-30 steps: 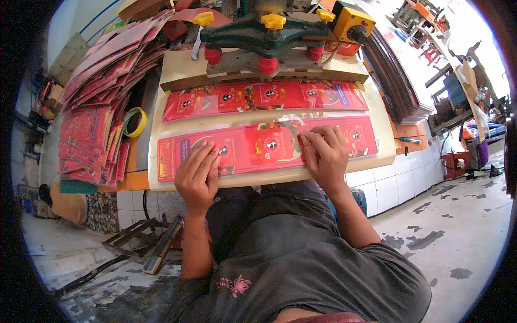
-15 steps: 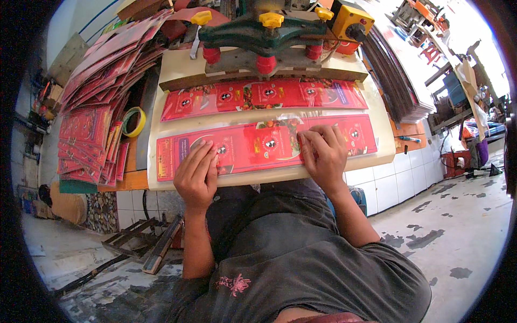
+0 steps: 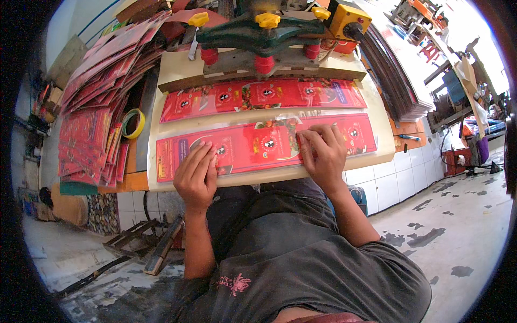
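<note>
A long red printed strip under clear film (image 3: 258, 145) lies along the near edge of the cream-topped work board (image 3: 167, 75). Behind it lies a second red printed strip (image 3: 264, 96), and behind that the green press machine (image 3: 269, 32). Left of the strip sit a yellow tape roll (image 3: 133, 123) and fanned red sheets (image 3: 91, 107). Both hands, left hand (image 3: 196, 175) and right hand (image 3: 323, 153), rest flat on the strip.

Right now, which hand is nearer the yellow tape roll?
Left. The left hand rests on the near red printed strip, just right of the tape roll. The right hand presses the strip's right half, much farther away.
</note>
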{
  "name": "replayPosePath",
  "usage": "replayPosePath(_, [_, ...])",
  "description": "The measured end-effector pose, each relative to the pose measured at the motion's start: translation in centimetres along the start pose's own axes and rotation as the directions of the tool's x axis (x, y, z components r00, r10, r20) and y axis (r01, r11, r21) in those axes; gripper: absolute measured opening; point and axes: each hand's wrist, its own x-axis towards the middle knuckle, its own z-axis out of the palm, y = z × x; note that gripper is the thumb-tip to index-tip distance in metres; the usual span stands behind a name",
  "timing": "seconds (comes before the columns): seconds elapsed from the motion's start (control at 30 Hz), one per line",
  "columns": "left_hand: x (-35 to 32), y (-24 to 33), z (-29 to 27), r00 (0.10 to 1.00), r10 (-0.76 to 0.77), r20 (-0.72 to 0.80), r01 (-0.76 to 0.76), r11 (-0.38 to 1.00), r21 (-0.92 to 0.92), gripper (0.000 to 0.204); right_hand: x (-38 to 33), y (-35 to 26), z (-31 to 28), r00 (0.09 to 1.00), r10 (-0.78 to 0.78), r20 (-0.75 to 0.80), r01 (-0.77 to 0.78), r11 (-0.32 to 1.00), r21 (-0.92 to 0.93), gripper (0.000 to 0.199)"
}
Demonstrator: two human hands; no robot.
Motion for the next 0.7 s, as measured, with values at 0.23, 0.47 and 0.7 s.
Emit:
replayPosePath(0.23, [-0.06,0.12,0.06,1.000,-0.006,0.000,0.006,1.000,-0.008,0.022,0.03,-0.12,-0.10,1.000,0.008,0.005,-0.008,1.000,0.001,0.009])
replayPosePath(0.47, [-0.02,0.09,0.10,1.000,-0.013,0.003,0.013,1.000,-0.002,0.022,0.10,0.03,-0.04,1.000,-0.014,-0.005,0.014,1.000,-0.016,0.009])
replayPosePath(0.7, [-0.14,0.24,0.01,1.000,-0.024,-0.002,0.024,1.000,-0.009,0.023,0.17,-0.10,-0.10,1.000,0.010,0.002,-0.010,1.000,0.003,0.009])
